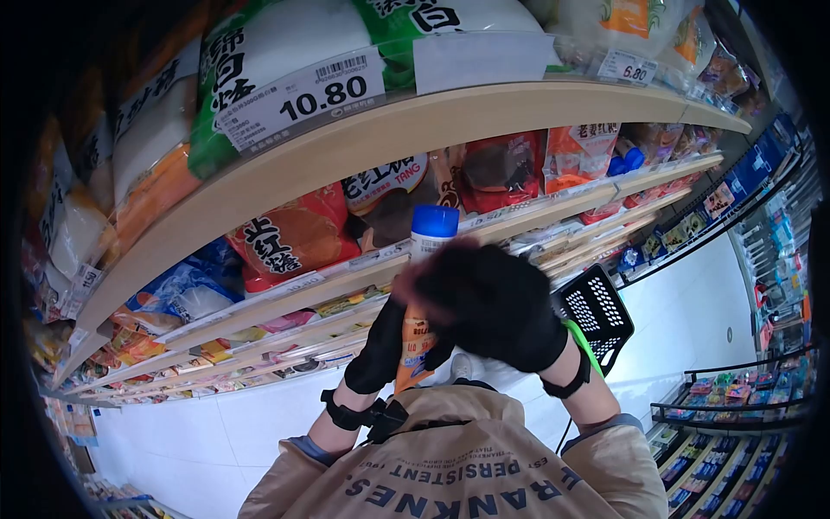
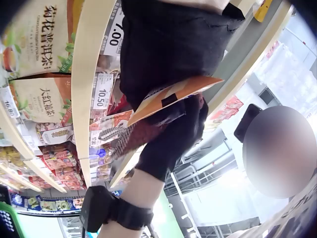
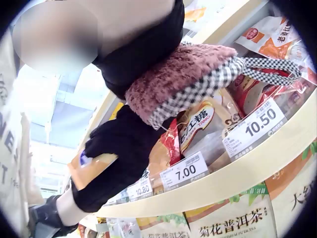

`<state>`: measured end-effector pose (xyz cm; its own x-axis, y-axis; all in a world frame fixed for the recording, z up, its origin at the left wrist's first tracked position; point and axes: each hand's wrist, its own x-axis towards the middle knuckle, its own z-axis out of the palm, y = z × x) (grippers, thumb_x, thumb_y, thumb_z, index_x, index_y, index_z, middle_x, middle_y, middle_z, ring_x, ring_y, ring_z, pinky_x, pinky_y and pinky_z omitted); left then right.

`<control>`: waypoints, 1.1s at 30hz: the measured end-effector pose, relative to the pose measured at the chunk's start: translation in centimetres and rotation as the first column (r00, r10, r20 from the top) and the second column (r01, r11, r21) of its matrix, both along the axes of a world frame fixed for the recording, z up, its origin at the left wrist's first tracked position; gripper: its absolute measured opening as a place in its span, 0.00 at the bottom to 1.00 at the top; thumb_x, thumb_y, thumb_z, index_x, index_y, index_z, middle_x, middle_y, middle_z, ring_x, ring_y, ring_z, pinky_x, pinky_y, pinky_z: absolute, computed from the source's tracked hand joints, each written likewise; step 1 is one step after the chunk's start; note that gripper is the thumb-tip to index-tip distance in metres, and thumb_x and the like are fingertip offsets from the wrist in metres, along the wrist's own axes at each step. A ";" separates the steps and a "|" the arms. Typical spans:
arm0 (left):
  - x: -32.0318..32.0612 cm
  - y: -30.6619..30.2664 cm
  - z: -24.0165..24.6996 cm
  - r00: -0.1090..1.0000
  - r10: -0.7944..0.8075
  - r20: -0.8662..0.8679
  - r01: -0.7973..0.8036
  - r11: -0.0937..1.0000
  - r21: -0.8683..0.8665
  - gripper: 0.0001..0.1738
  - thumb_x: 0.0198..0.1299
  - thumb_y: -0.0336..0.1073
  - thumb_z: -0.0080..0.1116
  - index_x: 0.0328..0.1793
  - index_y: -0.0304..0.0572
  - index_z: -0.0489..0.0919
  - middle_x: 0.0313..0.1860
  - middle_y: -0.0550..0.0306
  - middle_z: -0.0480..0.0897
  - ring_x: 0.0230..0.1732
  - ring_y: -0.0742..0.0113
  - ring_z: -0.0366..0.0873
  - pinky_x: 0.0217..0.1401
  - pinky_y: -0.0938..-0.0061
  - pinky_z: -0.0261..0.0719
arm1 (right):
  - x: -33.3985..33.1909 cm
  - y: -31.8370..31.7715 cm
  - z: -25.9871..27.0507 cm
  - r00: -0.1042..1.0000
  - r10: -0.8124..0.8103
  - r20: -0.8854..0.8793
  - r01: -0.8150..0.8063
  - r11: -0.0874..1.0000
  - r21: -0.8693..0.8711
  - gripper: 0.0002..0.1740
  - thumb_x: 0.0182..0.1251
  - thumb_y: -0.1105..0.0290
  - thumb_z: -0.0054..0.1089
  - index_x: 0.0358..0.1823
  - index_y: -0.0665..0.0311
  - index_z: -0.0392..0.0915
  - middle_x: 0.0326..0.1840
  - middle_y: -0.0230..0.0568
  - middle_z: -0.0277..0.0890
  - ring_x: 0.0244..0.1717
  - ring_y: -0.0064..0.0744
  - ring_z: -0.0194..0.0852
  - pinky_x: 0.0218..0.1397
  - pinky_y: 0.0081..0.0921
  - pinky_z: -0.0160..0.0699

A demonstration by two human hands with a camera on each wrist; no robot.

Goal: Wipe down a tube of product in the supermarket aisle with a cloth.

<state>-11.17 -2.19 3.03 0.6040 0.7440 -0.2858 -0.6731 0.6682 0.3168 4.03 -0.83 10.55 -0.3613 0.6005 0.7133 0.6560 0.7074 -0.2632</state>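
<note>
My black-gloved left hand point(image 1: 377, 344) grips an upright orange packet point(image 1: 414, 339) in front of my chest, and a blue cap point(image 1: 435, 220) shows above the hands. In the left wrist view the packet point(image 2: 185, 94) is seen edge-on beside the other glove. My gloved right hand point(image 1: 497, 307), blurred in the head view, is close against the packet's upper part. It holds a fluffy mauve cloth point(image 3: 183, 74) with black-and-white checked trim and a checked loop point(image 3: 272, 69). Its fingers are largely hidden behind the cloth in the right wrist view.
Ahead, curved store shelves point(image 1: 553, 108) carry bagged sugar point(image 1: 294, 238) and price tags point(image 1: 307, 95). Tea bags point(image 3: 230, 218) stand on a shelf below. A black basket point(image 1: 596, 316) with a green edge is at my right, above the white floor point(image 1: 212, 424).
</note>
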 end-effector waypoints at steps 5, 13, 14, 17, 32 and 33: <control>-1.1 0.9 -1.3 0.936 0.104 -0.337 -0.080 0.993 0.082 0.31 0.62 0.60 0.36 0.60 0.44 0.63 0.34 0.57 0.75 0.29 0.71 0.74 0.28 0.80 0.71 | -0.5 -1.2 -1.8 0.962 0.163 0.219 -0.162 0.987 -0.022 0.17 0.43 0.63 0.65 0.39 0.48 0.78 0.38 0.32 0.75 0.36 0.33 0.76 0.37 0.24 0.77; 0.8 0.7 1.4 0.282 0.798 -0.532 0.365 0.423 0.829 0.36 0.51 0.31 0.59 0.66 0.41 0.57 0.52 0.46 0.74 0.50 0.59 0.75 0.49 0.70 0.73 | 0.3 0.8 -2.9 0.799 -0.203 -0.566 -0.037 0.923 -0.383 0.35 0.43 0.64 0.71 0.51 0.63 0.61 0.42 0.45 0.72 0.45 0.36 0.73 0.45 0.30 0.73; 1.0 0.4 1.9 0.247 0.814 -0.525 0.404 0.406 0.820 0.38 0.50 0.32 0.61 0.67 0.42 0.56 0.52 0.46 0.74 0.50 0.58 0.75 0.49 0.69 0.73 | 0.2 1.0 -3.1 0.760 -0.233 -0.606 -0.048 0.910 -0.411 0.37 0.42 0.63 0.72 0.52 0.64 0.59 0.43 0.46 0.71 0.46 0.36 0.72 0.46 0.30 0.72; 1.7 -0.3 2.2 0.225 0.785 -0.576 0.430 0.451 0.782 0.44 0.45 0.34 0.65 0.68 0.45 0.53 0.53 0.48 0.73 0.51 0.59 0.74 0.52 0.69 0.72 | 0.4 1.5 -3.5 0.784 -0.286 -0.550 -0.018 0.876 -0.482 0.37 0.40 0.62 0.72 0.51 0.65 0.60 0.43 0.47 0.70 0.45 0.37 0.72 0.48 0.30 0.71; 1.6 -0.6 0.9 0.669 0.384 -0.637 0.132 0.782 0.610 0.22 0.52 0.30 0.59 0.51 0.41 0.62 0.35 0.58 0.76 0.36 0.73 0.77 0.39 0.77 0.75 | 1.4 2.0 -2.1 0.669 -0.200 -0.716 -0.177 0.893 -0.415 0.27 0.55 0.68 0.59 0.53 0.64 0.58 0.48 0.45 0.65 0.52 0.35 0.66 0.52 0.27 0.65; 1.5 -0.5 0.7 0.670 0.383 -0.636 0.133 0.781 0.610 0.22 0.52 0.30 0.59 0.51 0.41 0.62 0.35 0.58 0.76 0.36 0.73 0.77 0.39 0.77 0.75 | 1.6 1.9 -2.1 0.718 -0.152 -0.680 -0.139 0.925 -0.354 0.27 0.56 0.70 0.57 0.55 0.64 0.56 0.48 0.44 0.65 0.52 0.35 0.66 0.52 0.27 0.65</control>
<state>-9.63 -2.70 3.71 0.2949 0.9533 -0.0655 -0.1306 0.1082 0.9855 5.60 1.11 8.45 0.1437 0.8591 0.4912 0.1925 0.4626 -0.8654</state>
